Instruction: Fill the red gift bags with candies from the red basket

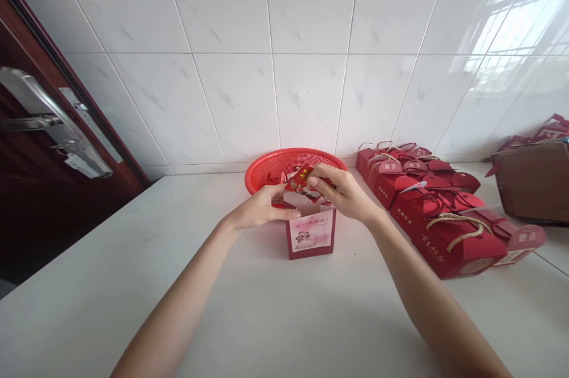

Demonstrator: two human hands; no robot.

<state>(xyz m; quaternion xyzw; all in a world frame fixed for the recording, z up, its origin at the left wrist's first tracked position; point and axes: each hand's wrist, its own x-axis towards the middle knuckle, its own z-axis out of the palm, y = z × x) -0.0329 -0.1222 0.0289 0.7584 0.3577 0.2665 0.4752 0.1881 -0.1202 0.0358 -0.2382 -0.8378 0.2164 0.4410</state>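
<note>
A small dark-red gift box (311,236) stands upright on the white surface, its top open. A pink label with a printed couple covers its front. My left hand (267,209) grips the box at its upper left edge, thumb along the front rim. In my right hand (340,188), a red packet with gold and white print (301,181) is pinched between thumb and fingers, over the box's opening. The packet's lower part and some of my fingertips are hidden. Behind the box sits a red plastic basket (262,166) with small red items in it.
Several red gift boxes with rope handles (427,224) stand in rows at the right. Farther right is a brown cardboard box (531,182). A tiled wall (235,105) closes off the back, and a dark wooden door with a metal handle (48,117) is at the left.
</note>
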